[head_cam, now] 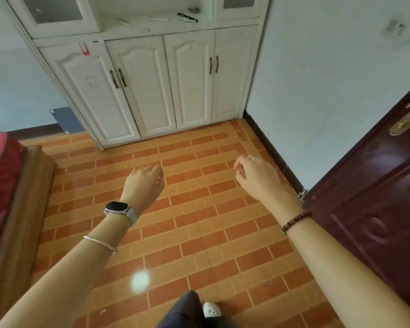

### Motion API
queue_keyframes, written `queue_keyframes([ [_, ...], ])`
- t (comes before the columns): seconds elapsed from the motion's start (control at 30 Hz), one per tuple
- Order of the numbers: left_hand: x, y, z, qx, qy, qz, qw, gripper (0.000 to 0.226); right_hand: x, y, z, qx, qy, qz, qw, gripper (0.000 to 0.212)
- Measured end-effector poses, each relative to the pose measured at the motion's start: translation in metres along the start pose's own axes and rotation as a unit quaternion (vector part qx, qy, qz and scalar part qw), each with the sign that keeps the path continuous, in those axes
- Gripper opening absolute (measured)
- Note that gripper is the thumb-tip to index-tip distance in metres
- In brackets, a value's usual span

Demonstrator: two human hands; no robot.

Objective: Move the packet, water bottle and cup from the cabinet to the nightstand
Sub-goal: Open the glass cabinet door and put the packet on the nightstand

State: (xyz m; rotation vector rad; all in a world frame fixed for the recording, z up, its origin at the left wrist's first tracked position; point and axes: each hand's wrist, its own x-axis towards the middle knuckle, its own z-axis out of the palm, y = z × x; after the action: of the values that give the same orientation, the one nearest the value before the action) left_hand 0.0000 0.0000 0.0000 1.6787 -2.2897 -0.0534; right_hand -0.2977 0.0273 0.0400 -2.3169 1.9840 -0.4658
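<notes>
A white cabinet (152, 86) stands ahead against the wall, its lower doors closed. Its open shelf holds small items, among them a dark cord (187, 17) and a white flat piece (159, 19). No packet, water bottle or cup shows in this view. My left hand (145, 183) hangs over the tiled floor in front of the cabinet, fingers loosely curled and holding nothing. My right hand (253, 174) is level with it to the right, also loosely curled and holding nothing. The nightstand is out of view.
A dark red door (376, 197) with a brass handle stands open at the right. A bed with a red mattress (0, 176) and wooden frame lies along the left. My leg and a white shoe (211, 308) are at the bottom. Orange tiled floor (199, 221) lies between.
</notes>
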Motion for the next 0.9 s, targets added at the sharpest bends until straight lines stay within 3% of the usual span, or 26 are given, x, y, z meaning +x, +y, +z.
queue_keyframes([
  [0.37, 0.077, -0.001, 0.019, -0.007, -0.014, 0.02, 1.0, 0.011, 0.058, 0.022, 0.018, -0.007, -0.003, 0.019, 1.0, 0.015],
  [0.9, 0.312, -0.072, 0.04, -0.008, -0.008, 0.043, 0.999, 0.013, 0.282, 0.042, 0.042, 0.006, 0.012, 0.047, 0.999, 0.016],
])
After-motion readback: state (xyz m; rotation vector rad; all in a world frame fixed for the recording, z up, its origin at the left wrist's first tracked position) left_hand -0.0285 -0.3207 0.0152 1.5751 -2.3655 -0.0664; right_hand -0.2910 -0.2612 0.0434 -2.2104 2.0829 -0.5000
